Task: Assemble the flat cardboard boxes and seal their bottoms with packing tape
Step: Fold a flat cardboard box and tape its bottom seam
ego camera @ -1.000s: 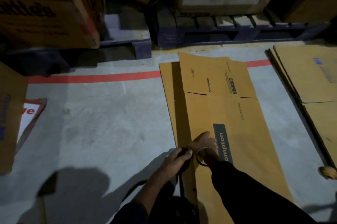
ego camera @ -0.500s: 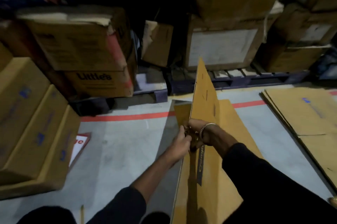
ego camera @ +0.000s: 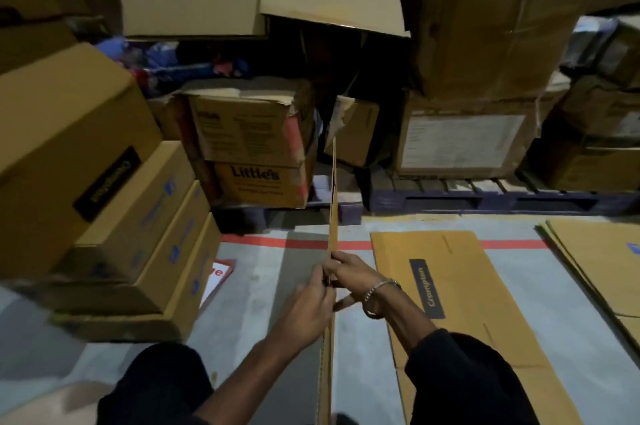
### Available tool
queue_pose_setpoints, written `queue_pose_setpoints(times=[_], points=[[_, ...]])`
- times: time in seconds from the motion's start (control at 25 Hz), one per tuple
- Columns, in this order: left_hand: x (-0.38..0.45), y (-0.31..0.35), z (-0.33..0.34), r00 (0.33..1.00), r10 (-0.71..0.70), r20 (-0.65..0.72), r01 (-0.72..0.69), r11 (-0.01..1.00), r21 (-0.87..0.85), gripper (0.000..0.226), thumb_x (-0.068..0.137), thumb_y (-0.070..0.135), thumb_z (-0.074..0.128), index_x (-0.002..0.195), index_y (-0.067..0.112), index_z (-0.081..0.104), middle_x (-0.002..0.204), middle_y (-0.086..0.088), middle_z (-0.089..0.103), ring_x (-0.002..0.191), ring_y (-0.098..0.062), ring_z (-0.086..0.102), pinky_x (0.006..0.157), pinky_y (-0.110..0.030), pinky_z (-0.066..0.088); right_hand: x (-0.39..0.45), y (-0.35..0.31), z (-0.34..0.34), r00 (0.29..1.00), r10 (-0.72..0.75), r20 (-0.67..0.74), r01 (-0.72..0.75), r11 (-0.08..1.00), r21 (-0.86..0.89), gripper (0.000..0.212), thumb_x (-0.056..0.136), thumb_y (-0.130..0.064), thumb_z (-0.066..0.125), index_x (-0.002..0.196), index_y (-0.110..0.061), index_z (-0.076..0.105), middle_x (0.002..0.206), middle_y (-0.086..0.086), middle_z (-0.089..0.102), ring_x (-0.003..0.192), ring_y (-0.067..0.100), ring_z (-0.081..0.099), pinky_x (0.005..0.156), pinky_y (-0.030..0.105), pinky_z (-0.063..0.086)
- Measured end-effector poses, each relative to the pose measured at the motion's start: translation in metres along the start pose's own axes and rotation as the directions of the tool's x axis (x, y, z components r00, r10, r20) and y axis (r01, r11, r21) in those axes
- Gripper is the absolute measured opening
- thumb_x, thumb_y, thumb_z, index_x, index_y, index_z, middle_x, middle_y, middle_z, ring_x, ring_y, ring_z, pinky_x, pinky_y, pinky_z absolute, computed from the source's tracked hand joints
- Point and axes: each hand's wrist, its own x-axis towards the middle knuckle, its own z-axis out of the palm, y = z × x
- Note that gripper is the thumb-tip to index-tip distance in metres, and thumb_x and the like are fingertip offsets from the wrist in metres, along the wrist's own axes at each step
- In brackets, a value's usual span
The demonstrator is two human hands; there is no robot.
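Note:
A flat brown cardboard box (ego camera: 333,210) stands on edge in front of me, seen almost edge-on as a thin vertical strip. My left hand (ego camera: 306,307) grips its left side at mid height. My right hand (ego camera: 348,274), with a metal bracelet on the wrist, pinches the same edge from the right, fingers close to the left hand's. A second flat box (ego camera: 460,289) with a dark Crompton label lies on the grey floor just right of my arms. No tape is in view.
Assembled brown boxes (ego camera: 114,216) are stacked at the left. A pile of flat cardboard (ego camera: 602,272) lies at the right. Behind a red floor line (ego camera: 263,240), pallets (ego camera: 485,197) carry worn cartons, one marked Little's (ego camera: 256,182).
The flat box went from lying on the floor to standing upright on edge, both hands lifting with it. The box beneath it now lies uncovered, and my view has tilted up.

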Motion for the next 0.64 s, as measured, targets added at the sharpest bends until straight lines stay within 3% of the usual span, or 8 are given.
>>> queue_pose_setpoints(times=[0.08, 0.16, 0.28, 0.4, 0.52, 0.64], points=[[-0.012, -0.022, 0.011, 0.997, -0.030, 0.077, 0.026, 0.999, 0.047, 0.058, 0.108, 0.035, 0.038, 0.161, 0.038, 0.015, 0.115, -0.006, 0.072, 0.090, -0.022, 0.071, 0.081, -0.046, 0.059, 0.001, 0.015, 0.015, 1.000, 0.003, 0.023, -0.003, 1.000, -0.023, 0.032, 0.094, -0.017, 0.056, 0.120, -0.034, 0.066, 0.114, 0.013, 0.073, 0.102, 0.024, 0.071, 0.079, 0.051, 0.064], [-0.012, -0.031, 0.019, 0.992, -0.091, 0.092, 0.090, 0.996, 0.021, 0.065, 0.110, 0.034, 0.037, 0.165, 0.034, 0.003, 0.125, -0.006, 0.070, 0.094, -0.020, 0.071, 0.084, -0.039, 0.059, 0.008, 0.023, 0.022, 0.999, 0.011, 0.033, -0.012, 0.999, 0.035, 0.042, 0.093, -0.017, 0.059, 0.124, -0.045, 0.062, 0.114, 0.010, 0.074, 0.103, 0.022, 0.070, 0.080, 0.044, 0.064], [0.002, -0.029, 0.017, 0.988, -0.130, 0.084, 0.137, 0.987, -0.088, 0.055, 0.110, 0.043, 0.039, 0.161, 0.039, 0.019, 0.144, 0.006, 0.058, 0.123, -0.018, 0.064, 0.096, -0.028, 0.049, 0.024, 0.035, 0.007, 0.997, 0.071, 0.042, -0.075, 0.991, 0.107, 0.054, 0.091, -0.018, 0.067, 0.138, -0.040, 0.056, 0.113, 0.000, 0.076, 0.108, 0.015, 0.069, 0.076, 0.038, 0.062], [0.009, -0.033, 0.003, 0.962, -0.181, 0.206, 0.236, 0.929, -0.286, 0.044, 0.105, 0.054, 0.049, 0.143, 0.053, 0.028, 0.140, 0.021, 0.043, 0.134, -0.013, 0.052, 0.106, -0.033, 0.047, 0.032, 0.039, -0.013, 0.995, 0.037, 0.097, -0.044, 0.997, 0.068, 0.059, 0.086, -0.032, 0.080, 0.139, -0.042, 0.057, 0.123, -0.005, 0.073, 0.121, 0.014, 0.063, 0.089, 0.043, 0.061], [0.015, -0.040, -0.010, 0.907, -0.285, 0.311, 0.400, 0.816, -0.417, 0.063, 0.098, 0.056, 0.060, 0.154, 0.043, 0.032, 0.149, 0.012, 0.039, 0.126, -0.006, 0.044, 0.079, -0.019, 0.050, 0.042, 0.043, -0.011, 0.994, 0.048, 0.102, -0.057, 0.994, 0.088, 0.071, 0.076, -0.045, 0.090, 0.139, -0.037, 0.059, 0.132, -0.002, 0.068, 0.121, 0.015, 0.063, 0.089, 0.043, 0.062], [0.019, -0.048, -0.014, 0.888, -0.349, 0.299, 0.454, 0.769, -0.450, 0.073, 0.094, 0.059, 0.065, 0.157, 0.040, 0.033, 0.158, 0.005, 0.039, 0.126, -0.006, 0.043, 0.072, -0.019, 0.048, 0.048, 0.046, -0.005, 0.997, 0.066, 0.046, -0.070, 0.993, 0.094, 0.091, 0.061, -0.054, 0.097, 0.141, -0.034, 0.058, 0.134, 0.002, 0.065, 0.119, 0.018, 0.064, 0.079, 0.040, 0.064]])
